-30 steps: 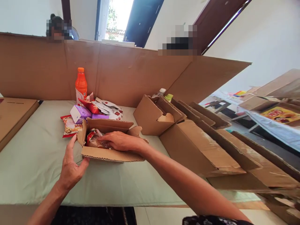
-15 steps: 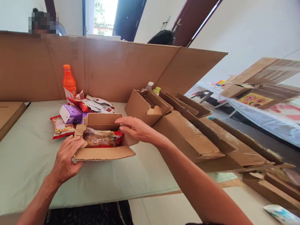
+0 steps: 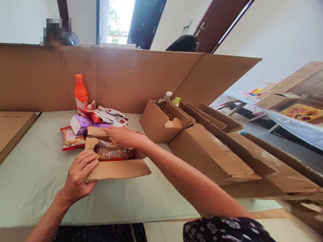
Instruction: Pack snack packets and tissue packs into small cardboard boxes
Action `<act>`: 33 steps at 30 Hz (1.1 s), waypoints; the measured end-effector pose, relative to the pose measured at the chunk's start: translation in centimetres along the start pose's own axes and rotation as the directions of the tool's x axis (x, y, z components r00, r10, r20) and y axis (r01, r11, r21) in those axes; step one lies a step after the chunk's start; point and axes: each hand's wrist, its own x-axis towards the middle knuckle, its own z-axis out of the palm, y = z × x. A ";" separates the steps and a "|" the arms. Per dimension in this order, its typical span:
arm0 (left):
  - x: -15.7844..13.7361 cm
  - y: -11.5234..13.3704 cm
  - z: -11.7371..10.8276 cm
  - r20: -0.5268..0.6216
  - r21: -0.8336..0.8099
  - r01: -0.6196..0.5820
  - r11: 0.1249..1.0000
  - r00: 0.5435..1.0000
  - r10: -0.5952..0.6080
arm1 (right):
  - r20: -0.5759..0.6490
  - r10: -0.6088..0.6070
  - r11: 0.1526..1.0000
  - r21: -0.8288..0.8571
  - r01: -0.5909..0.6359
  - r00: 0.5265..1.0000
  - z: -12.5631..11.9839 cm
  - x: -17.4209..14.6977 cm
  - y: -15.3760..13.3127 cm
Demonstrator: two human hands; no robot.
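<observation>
A small cardboard box (image 3: 118, 170) stands on the table with its top flaps raised. Inside lies a packaged snack (image 3: 113, 154) in clear and red wrapping. My left hand (image 3: 80, 171) grips the box's left near corner, fingers over the left flap and thumb below the near flap. Stretched across the box, my right hand (image 3: 123, 136) lies with its fingers extended on the far flap (image 3: 97, 131), partly covering the snack. Just behind the box are a purple carton (image 3: 80, 125), a red snack bag (image 3: 73, 137) and several white packets (image 3: 114, 116).
An orange drink bottle (image 3: 80, 90) stands against the tall cardboard screen (image 3: 141, 77). Open cardboard bins (image 3: 161, 124) fill the right side, with bottle caps showing behind them. A flat cardboard box (image 3: 15, 129) lies at the left. People are partly visible beyond the screen.
My right hand has moved from the box's right end leftward onto the far flap, which now sits lower. My left hand keeps its grip on the corner. The whole view has shifted slightly.
</observation>
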 end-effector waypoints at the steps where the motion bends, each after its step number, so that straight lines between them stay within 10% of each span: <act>1: 0.0 -0.1 -0.1 -0.003 -0.004 -0.007 1.000 1.000 0.007 | 0.009 0.038 0.999 -0.009 -0.038 0.999 -0.2 0.4 -0.1; 6: -0.1 -0.9 -0.3 -0.016 -0.068 0.012 0.998 1.000 -0.014 | -0.228 0.144 0.990 0.049 -0.136 0.963 -1.9 -4.4 0.6; 11: -0.3 -1.1 0.3 -0.095 -0.159 0.066 0.985 0.992 -0.082 | -0.414 0.538 0.843 0.263 -0.469 0.735 -0.3 -12.9 2.0; 21: 1.5 -0.1 0.8 -0.221 -0.082 0.426 0.901 0.874 -0.433 | -0.143 0.284 0.757 0.640 -0.130 0.948 1.5 -12.0 0.7; 24: 2.3 -0.2 1.5 -0.252 -0.014 0.440 0.898 0.867 -0.429 | -0.211 0.318 0.771 0.625 -0.123 0.924 1.6 -12.0 1.4; 29: 2.7 -0.7 2.3 -0.194 0.088 0.399 0.913 0.906 -0.377 | -0.550 0.390 0.905 0.376 -0.198 0.738 1.6 -10.1 2.4; 33: 2.5 -1.1 2.1 -0.156 0.129 0.403 0.906 0.911 -0.383 | -0.523 0.202 0.972 0.210 -0.105 0.828 1.4 -8.7 2.7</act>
